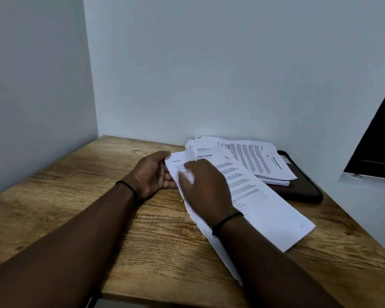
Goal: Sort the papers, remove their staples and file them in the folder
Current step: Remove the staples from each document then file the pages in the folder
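Note:
A set of printed white papers (260, 203) lies slanted across the middle of the wooden table (76, 196). My left hand (151, 174) grips its upper left corner, thumb on top and fingers underneath. My right hand (206, 187) lies over the same corner and pinches a sheet at its left edge, though the fingertips are blurred. Behind, a loose stack of printed papers (253, 161) rests on a dark folder (302, 187) by the back wall. No staple shows.
The table sits in a corner, with walls at the left and the back. A dark panel (378, 147) leans in at the right edge of view. The table's front edge runs close below my forearms.

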### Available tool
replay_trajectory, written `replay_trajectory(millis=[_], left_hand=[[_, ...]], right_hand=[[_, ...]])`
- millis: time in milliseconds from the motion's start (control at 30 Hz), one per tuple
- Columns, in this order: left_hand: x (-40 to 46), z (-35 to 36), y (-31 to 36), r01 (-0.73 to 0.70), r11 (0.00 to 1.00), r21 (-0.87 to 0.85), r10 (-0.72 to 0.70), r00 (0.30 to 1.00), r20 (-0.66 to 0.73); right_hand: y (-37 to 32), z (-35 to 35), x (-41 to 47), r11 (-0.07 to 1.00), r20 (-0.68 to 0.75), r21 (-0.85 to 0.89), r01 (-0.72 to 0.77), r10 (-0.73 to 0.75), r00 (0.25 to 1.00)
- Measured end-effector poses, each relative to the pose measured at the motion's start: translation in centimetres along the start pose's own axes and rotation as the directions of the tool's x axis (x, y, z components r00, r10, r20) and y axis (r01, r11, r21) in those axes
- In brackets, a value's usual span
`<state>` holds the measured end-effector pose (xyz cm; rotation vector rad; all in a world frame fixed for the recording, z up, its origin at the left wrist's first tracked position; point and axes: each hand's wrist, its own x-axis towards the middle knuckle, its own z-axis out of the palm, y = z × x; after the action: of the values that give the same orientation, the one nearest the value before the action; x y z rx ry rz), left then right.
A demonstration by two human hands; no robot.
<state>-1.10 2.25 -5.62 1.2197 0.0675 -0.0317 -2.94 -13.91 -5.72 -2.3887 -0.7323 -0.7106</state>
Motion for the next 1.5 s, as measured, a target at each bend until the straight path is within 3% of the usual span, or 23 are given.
replay_trajectory(millis=[100, 167, 333, 467, 600, 900, 1033, 1133, 1300, 1400, 1500], left_hand=[[0.1, -0.1, 0.0, 0.009, 1.000, -0.029, -0.008, 1.000, 0.026], [0.0, -0.1, -0.1, 0.002, 1.000, 0.014, -0.003, 0.997, 0.072], [-0.5, 0.3, -0.3, -0.087, 0.988, 0.126, 0.068, 0.987, 0.145], [-0.6, 0.7, -0.6, -0.128, 0.990, 0.053, 0.120, 0.984, 0.132], [-0.6, 0.8, -1.0, -0.133, 0.991, -0.018, 0.133, 0.991, 0.011], [-0.7, 2.2, -1.2, -0.153, 0.978, -0.144, 0.153, 0.988, -0.017], [-1.1, 2.6, -1.2, -0.144, 0.979, -0.143, 0.143, 0.990, -0.021], [-1.0, 2.5, -1.2, -0.123, 0.978, -0.169, 0.125, 0.992, -0.001], [-1.1, 2.6, -0.7, -0.070, 0.996, -0.048, 0.069, 0.997, -0.028], [-1.0, 2.4, -0.3, -0.029, 0.997, -0.074, 0.031, 0.999, 0.025], [-1.0, 2.4, -0.3, -0.025, 0.997, -0.074, 0.026, 1.000, 0.007]], right_hand=[[-0.8, 0.7, -0.2, 0.974, 0.010, -0.192, 0.118, -0.118, 0.993], [-0.9, 0.8, -0.2, 0.969, 0.003, -0.205, 0.139, -0.142, 0.990], [-1.4, 0.2, -0.3, 0.997, -0.032, 0.022, 0.068, -0.067, 0.997], [-1.3, -0.1, -0.4, 0.987, -0.019, 0.156, -0.043, 0.046, 0.999], [-0.7, -0.4, -0.1, 0.961, 0.031, 0.236, -0.141, 0.137, 0.990], [1.2, -0.9, 0.6, 0.915, -0.129, 0.356, -0.191, 0.251, 0.959], [0.9, -0.9, 0.0, 0.955, -0.061, 0.273, -0.113, 0.134, 0.989], [0.0, -0.8, -0.3, 0.992, 0.026, 0.112, -0.052, 0.049, 0.998], [-0.5, -0.3, -0.2, 1.000, -0.014, -0.027, 0.000, 0.000, 1.000], [-0.1, -0.2, -0.1, 0.996, -0.066, 0.037, -0.083, 0.085, 0.994], [0.4, -0.3, 0.1, 0.955, -0.119, 0.214, -0.205, 0.234, 0.965]])
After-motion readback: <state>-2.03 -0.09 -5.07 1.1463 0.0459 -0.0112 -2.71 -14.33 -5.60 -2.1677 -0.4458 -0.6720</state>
